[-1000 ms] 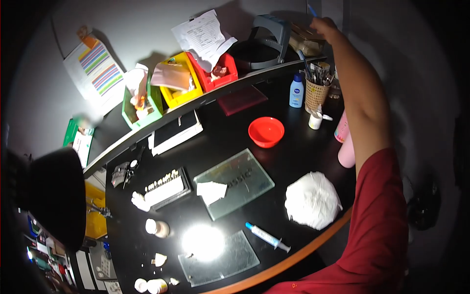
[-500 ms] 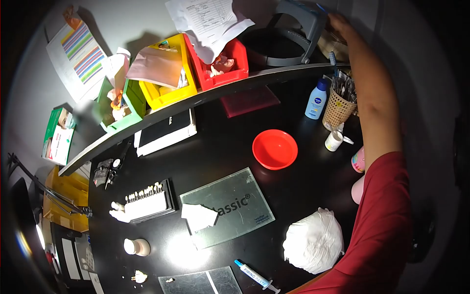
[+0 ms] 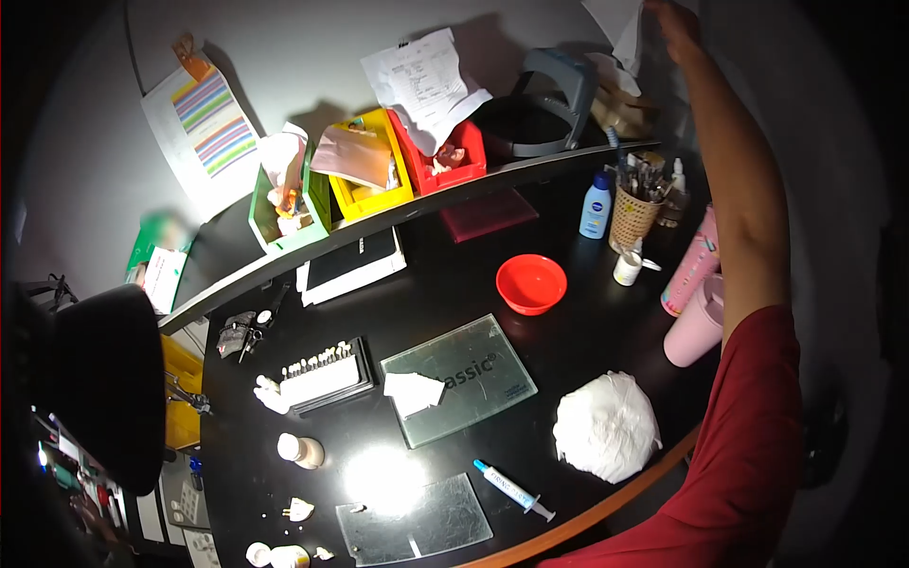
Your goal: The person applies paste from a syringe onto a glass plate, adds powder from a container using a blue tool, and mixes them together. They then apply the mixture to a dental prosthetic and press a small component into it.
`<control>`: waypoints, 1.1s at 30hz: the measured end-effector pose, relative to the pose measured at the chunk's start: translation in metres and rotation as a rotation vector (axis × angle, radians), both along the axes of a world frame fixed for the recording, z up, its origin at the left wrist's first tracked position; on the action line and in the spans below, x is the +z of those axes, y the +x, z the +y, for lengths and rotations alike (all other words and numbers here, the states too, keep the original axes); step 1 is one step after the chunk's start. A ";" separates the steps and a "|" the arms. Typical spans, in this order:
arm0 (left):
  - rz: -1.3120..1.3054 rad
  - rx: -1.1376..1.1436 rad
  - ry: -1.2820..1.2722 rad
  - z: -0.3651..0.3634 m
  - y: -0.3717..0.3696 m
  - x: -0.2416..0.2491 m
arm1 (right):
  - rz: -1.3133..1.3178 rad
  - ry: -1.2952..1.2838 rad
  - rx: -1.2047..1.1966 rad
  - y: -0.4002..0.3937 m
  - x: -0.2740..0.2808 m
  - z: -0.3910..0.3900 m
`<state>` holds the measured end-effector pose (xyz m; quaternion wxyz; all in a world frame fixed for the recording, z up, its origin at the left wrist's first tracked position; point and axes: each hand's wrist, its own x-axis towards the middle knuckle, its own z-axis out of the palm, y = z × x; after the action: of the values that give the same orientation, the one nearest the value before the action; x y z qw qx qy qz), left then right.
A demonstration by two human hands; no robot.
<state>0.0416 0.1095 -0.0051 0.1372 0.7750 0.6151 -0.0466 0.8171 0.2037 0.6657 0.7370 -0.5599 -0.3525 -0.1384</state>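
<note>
My right hand [image 3: 676, 30] is raised at the top right, partly cut off by the frame's upper edge. Its fingers are closed on a white tissue [image 3: 625, 36], which hangs beside them. Below the tissue, a brownish tissue pack [image 3: 623, 112] stands on the raised shelf, with white tissue showing at its top. Close by on the shelf is a grey headband visor [image 3: 559, 85]. My left hand is out of view.
On the black desk are a red bowl [image 3: 531, 284], glass slab [image 3: 454, 379], firing paste syringe [image 3: 513, 490], white plastic-wrapped bundle [image 3: 606, 428], shade guide [image 3: 322, 383], blue bottle [image 3: 595, 206], brush basket [image 3: 632, 220] and pink tumbler [image 3: 696, 327]. Colored bins [image 3: 374, 194] line the shelf.
My right hand has moved up from beside the visor, and the white tissue now rises with it. The camera view has shifted, showing more of the pink tumblers and the wall.
</note>
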 end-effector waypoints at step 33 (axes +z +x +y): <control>-1.513 -0.271 0.742 -0.139 -0.143 0.315 | 0.365 -0.454 1.914 -0.621 -0.254 -0.215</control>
<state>-0.1013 -0.0295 0.3095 0.2416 0.6593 0.2352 0.6720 0.1958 -0.0115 0.4117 0.4568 -0.1806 -0.5545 0.6718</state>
